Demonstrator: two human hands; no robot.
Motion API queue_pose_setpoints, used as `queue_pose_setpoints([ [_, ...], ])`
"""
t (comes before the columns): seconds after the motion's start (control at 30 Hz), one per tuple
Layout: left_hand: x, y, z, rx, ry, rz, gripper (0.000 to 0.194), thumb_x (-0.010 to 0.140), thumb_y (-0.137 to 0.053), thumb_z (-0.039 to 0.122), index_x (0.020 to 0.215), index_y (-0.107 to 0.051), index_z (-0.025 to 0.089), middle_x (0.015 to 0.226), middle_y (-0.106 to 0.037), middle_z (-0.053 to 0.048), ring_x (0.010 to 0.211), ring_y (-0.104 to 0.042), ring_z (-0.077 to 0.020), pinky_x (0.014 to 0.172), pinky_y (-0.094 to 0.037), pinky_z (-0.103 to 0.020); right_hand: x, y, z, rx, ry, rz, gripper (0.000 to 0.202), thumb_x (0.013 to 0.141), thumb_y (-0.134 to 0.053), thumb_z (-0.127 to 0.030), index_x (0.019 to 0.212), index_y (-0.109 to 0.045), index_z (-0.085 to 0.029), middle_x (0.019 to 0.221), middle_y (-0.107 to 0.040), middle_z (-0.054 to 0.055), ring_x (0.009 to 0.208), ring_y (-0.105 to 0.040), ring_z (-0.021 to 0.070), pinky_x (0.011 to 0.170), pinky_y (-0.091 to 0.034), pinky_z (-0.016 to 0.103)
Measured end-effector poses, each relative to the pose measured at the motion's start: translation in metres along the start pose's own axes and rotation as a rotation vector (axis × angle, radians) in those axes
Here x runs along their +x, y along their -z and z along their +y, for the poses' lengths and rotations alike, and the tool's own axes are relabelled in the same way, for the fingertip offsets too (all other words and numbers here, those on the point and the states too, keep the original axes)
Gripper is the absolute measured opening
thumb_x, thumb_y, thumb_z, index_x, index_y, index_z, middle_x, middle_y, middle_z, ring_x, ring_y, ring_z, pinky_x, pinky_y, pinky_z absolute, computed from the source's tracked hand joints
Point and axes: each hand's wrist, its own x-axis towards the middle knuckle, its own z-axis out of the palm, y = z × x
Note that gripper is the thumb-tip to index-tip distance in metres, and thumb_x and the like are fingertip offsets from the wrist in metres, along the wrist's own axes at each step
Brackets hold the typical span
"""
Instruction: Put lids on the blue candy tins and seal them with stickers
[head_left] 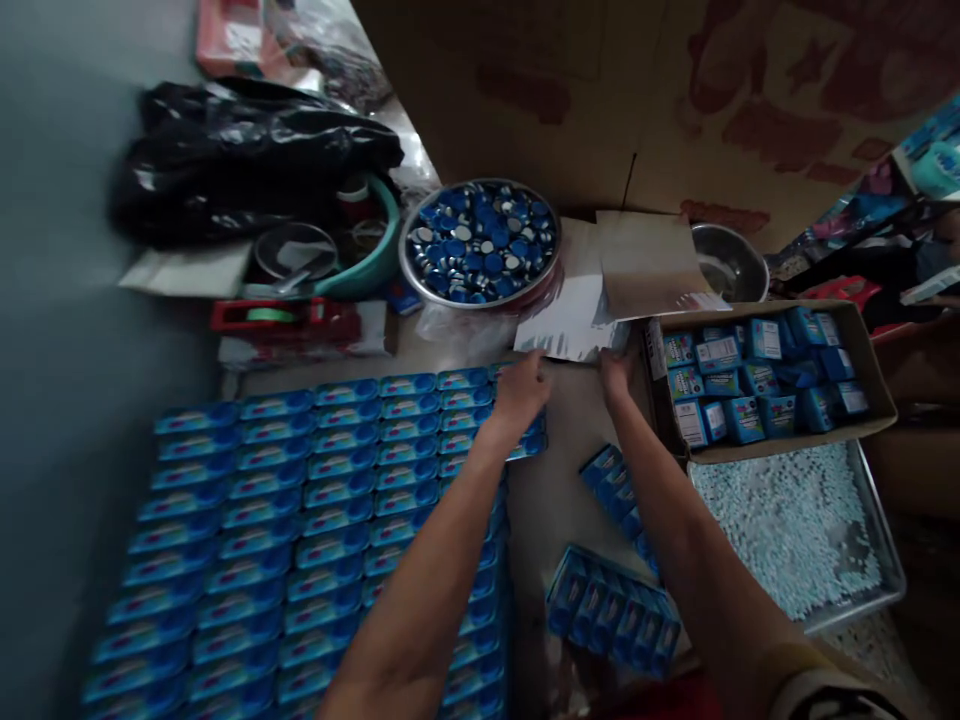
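A white card sheet [571,325] with grey streaky print along its near edge lies at the middle of the table. My left hand [523,390] is closed at its near left corner, over the end of the rows of blue packs [337,480]. At the near right corner, my right hand [615,372] has its fingers closed on the edge, partly hidden by the dim light. A brown card piece [652,265] overlaps the white sheet from behind. Below my right forearm lie two blue pack strips [613,610], one partly covered by the arm.
A steel bowl of blue and silver caps [480,243] stands behind the packs. Right are a carton of small blue boxes [757,375] and a tray of pale pellets [787,530]. A red tape dispenser [281,322] and black plastic bag [255,165] sit left; a large carton [637,110] rises behind.
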Motion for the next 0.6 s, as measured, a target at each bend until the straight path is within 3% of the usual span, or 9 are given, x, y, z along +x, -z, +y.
queue_pose_setpoints([
  [0.07, 0.024, 0.003, 0.012, -0.121, 0.040, 0.140, 0.041, 0.093, -0.064, 0.019, 0.134, -0.070, 0.016, 0.126, -0.078, -0.014, 0.116, -0.075, -0.0279, 0.104, -0.055, -0.037, 0.002, -0.006, 0.002, 0.095, -0.121, 0.039, 0.041, 0.102, -0.047, -0.030, 0.138, -0.058, -0.014, 0.124, -0.073, 0.019, 0.113, -0.070, 0.0250, 0.087, -0.056, 0.035],
  [0.13, 0.044, -0.007, 0.038, -0.443, 0.115, 0.196, 0.025, 0.095, -0.067, 0.028, 0.117, -0.073, 0.018, 0.109, -0.080, -0.010, 0.101, -0.077, -0.0238, 0.092, -0.058, -0.033, -0.011, -0.008, 0.008, 0.206, -0.178, 0.021, 0.038, 0.098, -0.053, -0.036, 0.128, -0.063, -0.014, 0.113, -0.075, 0.015, 0.101, -0.069, 0.0230, 0.080, -0.055, 0.032],
  [0.2, 0.063, -0.024, 0.076, -0.869, 0.268, 0.087, 0.024, 0.090, -0.078, 0.036, 0.103, -0.071, 0.018, 0.087, -0.077, -0.006, 0.079, -0.075, -0.0203, 0.077, -0.058, -0.030, -0.033, -0.009, 0.013, 0.312, -0.178, -0.061, 0.031, 0.093, -0.060, -0.040, 0.112, -0.068, -0.016, 0.090, -0.073, 0.005, 0.081, -0.066, 0.0183, 0.069, -0.051, 0.026],
  [0.27, 0.083, -0.040, 0.114, -1.201, 0.420, -0.144, 0.033, 0.082, -0.089, 0.039, 0.092, -0.067, 0.017, 0.074, -0.072, -0.004, 0.069, -0.071, -0.0179, 0.072, -0.057, -0.029, -0.056, -0.009, 0.016, 0.402, -0.171, -0.162, 0.029, 0.088, -0.067, -0.045, 0.097, -0.069, -0.018, 0.069, -0.063, -0.002, 0.062, -0.057, 0.0141, 0.058, -0.044, 0.023],
  [0.33, 0.101, -0.049, 0.143, -1.344, 0.445, -0.204, 0.034, 0.078, -0.092, 0.031, 0.082, -0.062, 0.018, 0.069, -0.068, -0.001, 0.066, -0.067, -0.0131, 0.073, -0.056, -0.026, -0.074, -0.003, 0.018, 0.475, -0.171, -0.236, 0.035, 0.085, -0.070, -0.053, 0.091, -0.068, -0.018, 0.061, -0.057, -0.005, 0.053, -0.051, 0.0120, 0.053, -0.041, 0.023],
  [0.4, 0.109, -0.049, 0.156, -1.399, 0.411, -0.170, 0.031, 0.075, -0.090, 0.016, 0.076, -0.059, 0.018, 0.067, -0.065, 0.003, 0.065, -0.064, -0.0087, 0.072, -0.053, -0.021, -0.085, 0.014, 0.018, 0.635, -0.179, -0.261, 0.044, 0.085, -0.070, -0.062, 0.095, -0.067, -0.019, 0.064, -0.061, -0.004, 0.054, -0.056, 0.0122, 0.054, -0.045, 0.023],
  [0.5, 0.094, -0.040, 0.154, -1.428, 0.363, -0.172, 0.028, 0.065, -0.086, 0.003, 0.077, -0.064, 0.017, 0.067, -0.066, 0.004, 0.065, -0.063, -0.0086, 0.070, -0.051, -0.020, -0.087, 0.055, 0.014, 1.007, -0.189, -0.139, 0.054, 0.086, -0.070, -0.067, 0.114, -0.063, -0.021, 0.090, -0.075, 0.003, 0.074, -0.071, 0.0155, 0.068, -0.056, 0.027],
  [0.6, 0.040, -0.038, 0.142, -1.410, 0.300, -0.176, 0.039, 0.054, -0.092, 0.009, 0.087, -0.072, 0.016, 0.078, -0.075, 0.000, 0.071, -0.068, -0.0139, 0.070, -0.052, -0.024, -0.081, 0.099, 0.009, 1.256, -0.180, 0.061, 0.054, 0.083, -0.078, -0.060, 0.120, -0.058, -0.026, 0.113, -0.077, 0.004, 0.097, -0.076, 0.0173, 0.087, -0.061, 0.031],
])
